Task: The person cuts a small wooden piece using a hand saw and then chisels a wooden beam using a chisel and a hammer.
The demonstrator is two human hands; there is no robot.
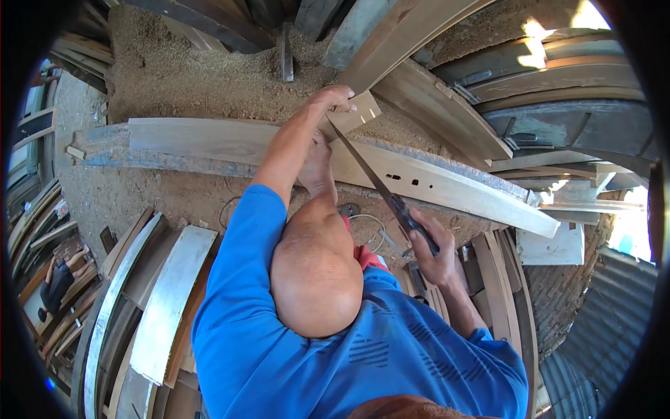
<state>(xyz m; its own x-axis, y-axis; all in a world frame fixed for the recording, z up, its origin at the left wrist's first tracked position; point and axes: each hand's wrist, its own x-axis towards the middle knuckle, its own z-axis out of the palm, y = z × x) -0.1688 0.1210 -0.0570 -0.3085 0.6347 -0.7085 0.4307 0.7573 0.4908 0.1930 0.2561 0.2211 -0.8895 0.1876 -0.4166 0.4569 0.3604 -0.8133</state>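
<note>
A handsaw [370, 170] with a dark handle slants up and left, and my right hand [434, 250] is closed round its handle. The tip of the blade lies close to a wooden piece with small slots [364, 114]. My left hand [336, 99] grips the near end of that piece, which rests across a long plank [481, 195]. Dark holes show in the plank, right of the saw. My bare foot [319, 164] presses on the plank just below my left hand.
Sawdust [181, 77] covers the ground ahead. Long boards [405, 42] lean in from the top and right. Stacked planks [171, 304] stand at the lower left. A person [56, 283] is at the far left edge. Corrugated sheeting [600, 321] is at the right.
</note>
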